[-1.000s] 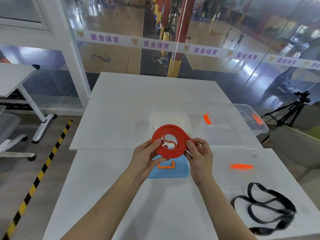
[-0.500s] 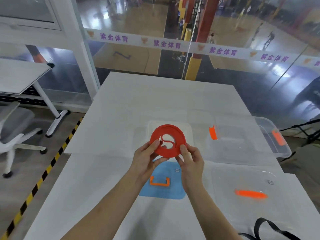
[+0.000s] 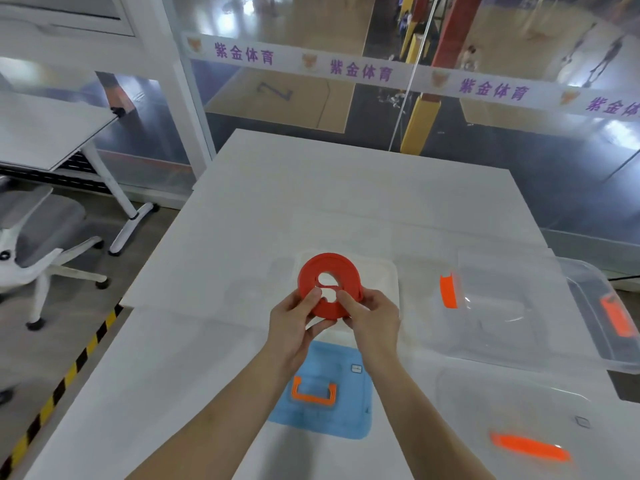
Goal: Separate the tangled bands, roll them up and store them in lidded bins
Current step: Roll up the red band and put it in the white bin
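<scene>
Head view: the red band [image 3: 329, 285], a flat rubber strip wound into a disc with a loose S-shaped core, is pinched at its near edge by the left hand [image 3: 294, 323] and right hand [image 3: 374, 320]. It sits in the air directly above the small white bin [image 3: 384, 271], so the drop is straight down. The blue lid [image 3: 325, 403] lies nearer the person.

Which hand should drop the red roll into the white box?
Probably the right hand. Both hands pinch the red roll right above the white box, but the left hand sits farther from its open part, so it could let go first.
</scene>
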{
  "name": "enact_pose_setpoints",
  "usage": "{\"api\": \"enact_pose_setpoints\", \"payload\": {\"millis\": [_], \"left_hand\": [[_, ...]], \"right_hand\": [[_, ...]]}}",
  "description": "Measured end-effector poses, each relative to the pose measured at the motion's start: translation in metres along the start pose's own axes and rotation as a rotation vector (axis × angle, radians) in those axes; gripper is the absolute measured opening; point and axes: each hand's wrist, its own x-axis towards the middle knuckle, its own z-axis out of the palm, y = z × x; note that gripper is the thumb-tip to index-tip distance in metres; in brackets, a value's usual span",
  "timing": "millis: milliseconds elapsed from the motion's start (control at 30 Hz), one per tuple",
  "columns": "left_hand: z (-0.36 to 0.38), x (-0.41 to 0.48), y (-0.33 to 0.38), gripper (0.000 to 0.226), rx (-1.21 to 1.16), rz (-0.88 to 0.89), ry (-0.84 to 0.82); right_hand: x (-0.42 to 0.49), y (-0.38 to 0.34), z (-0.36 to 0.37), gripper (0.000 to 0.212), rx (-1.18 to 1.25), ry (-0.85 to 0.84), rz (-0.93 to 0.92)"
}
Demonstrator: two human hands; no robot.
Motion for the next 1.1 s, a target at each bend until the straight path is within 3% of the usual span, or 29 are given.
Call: {"api": "enact_pose_setpoints", "payload": {"millis": [67, 167, 300, 367, 467, 533, 900, 1100], "left_hand": [[0.000, 0.014, -0.001, 0.027, -0.003, 0.004, 0.017], [-0.004, 0.034, -0.001, 0.025, 0.093, 0.017, 0.034], [-0.017, 0.063, 0.002, 0.042, 0.619, 0.062, 0.077], [-0.033, 0.084, -0.001, 0.055, 0.935, 0.177, 0.138], [-0.051, 0.117, -0.006, 0.048, 1.214, 0.366, 0.190], [-0.054, 0.134, -0.011, 0.048, 1.344, 0.379, 0.132], [-0.068, 0.185, -0.038, 0.060, 1.273, 0.168, 0.000], [-0.064, 0.181, -0.034, 0.078, 1.309, 0.150, -0.018]], "right_hand": [[0.014, -0.001, 0.010, 0.034, -0.077, 0.002, -0.013], [0.032, -0.004, 0.019, 0.020, -0.169, -0.002, -0.027], [0.063, -0.009, 0.018, 0.022, -0.277, -0.021, -0.014], [0.082, -0.008, 0.018, 0.022, -0.375, -0.035, 0.006], [0.108, -0.003, 0.020, 0.008, -0.505, -0.057, 0.032], [0.125, 0.003, 0.025, 0.008, -0.579, -0.068, 0.058], [0.191, 0.084, 0.063, 0.027, -0.818, -0.166, 0.177], [0.201, 0.106, 0.081, 0.021, -0.763, -0.174, 0.192]]}}
